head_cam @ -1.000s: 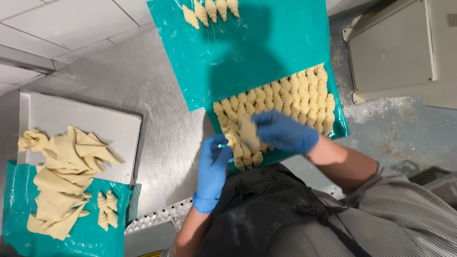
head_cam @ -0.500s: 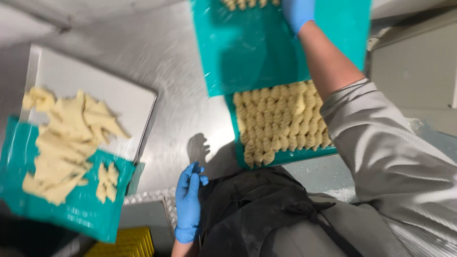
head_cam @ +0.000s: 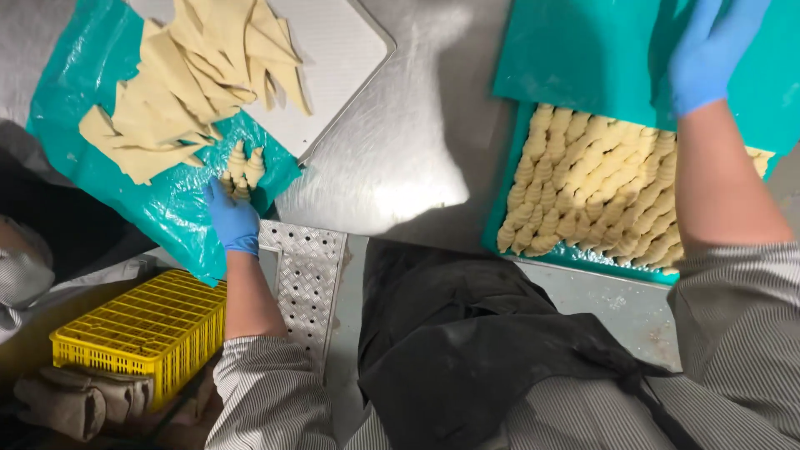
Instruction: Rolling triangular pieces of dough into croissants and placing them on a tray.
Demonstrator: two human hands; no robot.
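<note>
Right tray is packed with rolled croissants. A big pile of dough triangles is still unrolled, far left. Left hand fingers close on rolled pieces on teal sheet. Right hand lies flat and open on teal film, holding nothing.

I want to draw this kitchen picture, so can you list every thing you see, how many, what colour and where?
Rolled dough pieces: many, pale yellow, packed in rows on the right.
Teal sheets: two, one under the rows and above them, one at left.
Cut dough triangles: a pile, pale yellow, top left.
Small rolled pieces: a few, pale, beside the left fingers.
White tray: one, top middle.
Metal table: one, grey, centre.
Yellow crate: one, bottom left.
Left hand: blue glove, touching the small rolled pieces.
Right hand: blue glove, on the teal sheet, top right.
</note>
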